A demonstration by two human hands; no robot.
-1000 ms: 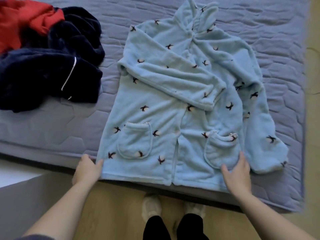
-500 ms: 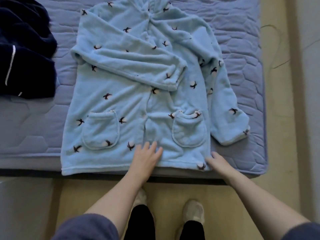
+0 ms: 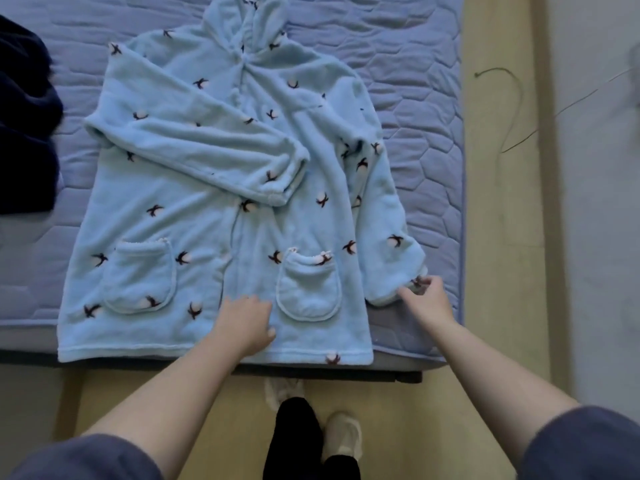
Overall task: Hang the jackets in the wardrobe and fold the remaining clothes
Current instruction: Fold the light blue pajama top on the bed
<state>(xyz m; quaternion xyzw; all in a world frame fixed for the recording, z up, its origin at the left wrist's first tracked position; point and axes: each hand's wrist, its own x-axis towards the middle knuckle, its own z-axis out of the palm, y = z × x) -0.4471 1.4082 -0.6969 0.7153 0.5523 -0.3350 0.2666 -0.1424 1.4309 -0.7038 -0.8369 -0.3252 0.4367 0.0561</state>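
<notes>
Now folding pale blue fleece hooded robe (image 3: 207, 220): left hand (image 3: 244, 323) pressing flat on robe front, gripping nothing; right hand (image 3: 427, 299) fingers pinching sleeve cuff (image 3: 394, 271). Next, likely: drawing sleeve across robe.

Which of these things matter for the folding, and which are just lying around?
In the job: blue hooded robe, left hand resting near its hem, right hand pinching its sleeve cuff, dark navy clothes waiting.
Just there: quilted mattress, loose cable on the floor.
</notes>
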